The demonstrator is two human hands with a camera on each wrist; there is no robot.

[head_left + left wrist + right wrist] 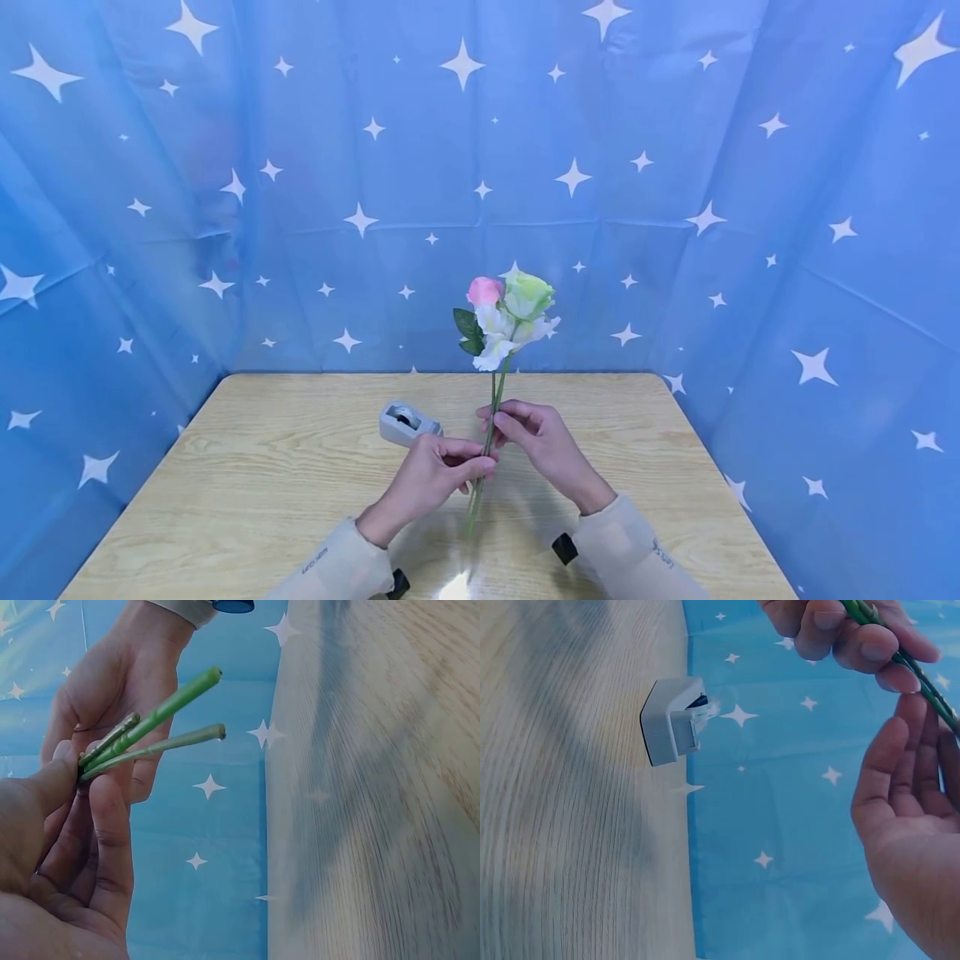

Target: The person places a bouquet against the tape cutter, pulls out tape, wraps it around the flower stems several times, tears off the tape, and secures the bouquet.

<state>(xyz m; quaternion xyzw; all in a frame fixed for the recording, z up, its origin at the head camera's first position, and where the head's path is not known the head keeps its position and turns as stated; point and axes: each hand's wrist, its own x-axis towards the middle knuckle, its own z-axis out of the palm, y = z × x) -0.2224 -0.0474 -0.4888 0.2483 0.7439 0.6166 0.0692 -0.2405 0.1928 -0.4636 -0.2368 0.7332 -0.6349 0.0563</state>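
A small bunch of flowers stands nearly upright over the table: a pink bloom (485, 292), a pale green rose (528, 295) and a white ruffled flower (493, 337), with dark green leaves (468, 327) at one side. My left hand (431, 475) pinches the stems low, between thumb and fingers. Just above it, my right hand (542, 437) holds the same stems with thumb and fingertips. Below the left hand, three cut stem ends (169, 709) fan slightly apart. In the right wrist view, green stems (930, 694) cross both hands' fingers; the blooms lie outside that view.
A grey tape dispenser (405, 423) sits on the wooden table (300, 483) behind my left hand, its tape roll showing in the head view. Blue curtains (420, 167) with white stars enclose the back and both sides of the table.
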